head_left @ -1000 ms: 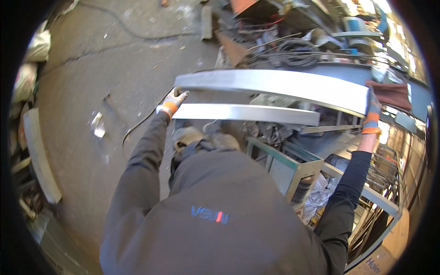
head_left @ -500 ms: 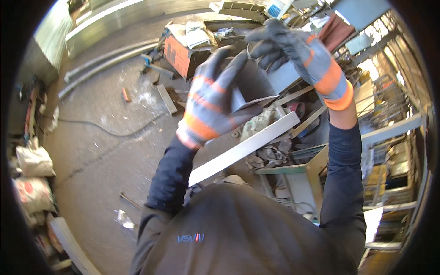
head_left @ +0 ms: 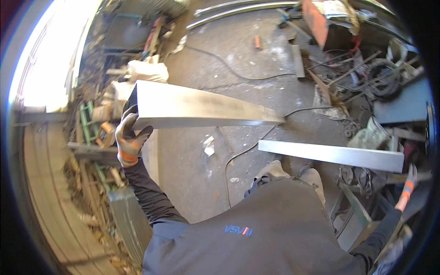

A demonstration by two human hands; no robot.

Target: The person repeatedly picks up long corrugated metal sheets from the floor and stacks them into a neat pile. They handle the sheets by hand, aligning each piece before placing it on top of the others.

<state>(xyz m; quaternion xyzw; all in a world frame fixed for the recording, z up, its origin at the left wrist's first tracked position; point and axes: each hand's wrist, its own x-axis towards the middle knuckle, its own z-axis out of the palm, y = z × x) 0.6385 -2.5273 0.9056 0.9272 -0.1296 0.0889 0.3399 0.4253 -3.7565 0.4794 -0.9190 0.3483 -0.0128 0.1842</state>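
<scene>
A long, hollow, square metal tube (head_left: 192,105) stretches from the left toward the middle, its open end nearest my left hand. My left hand (head_left: 130,140), in a grey and orange glove, is closed on that open end, the thumb below the lower edge; some fingers are hidden by the rim. At the far right my right hand (head_left: 406,187), gloved alike, appears edge-on with fingers stretched out and nothing visible in them. It is close to the end of a second silver metal bar (head_left: 330,156), which lies across in front of my legs. Whether they touch, I cannot tell.
A dark cable (head_left: 229,172) winds over the floor past my feet. White sacks (head_left: 147,72) and scrap line the left side. An orange-red panel (head_left: 316,23), a coiled black hose or tyre (head_left: 384,78) and a green-edged metal frame (head_left: 355,201) stand on the right.
The view has swung to the left. Both hands, earlier raised together in front of me, are now far apart: the left is on the square tube, the right is low at the far right.
</scene>
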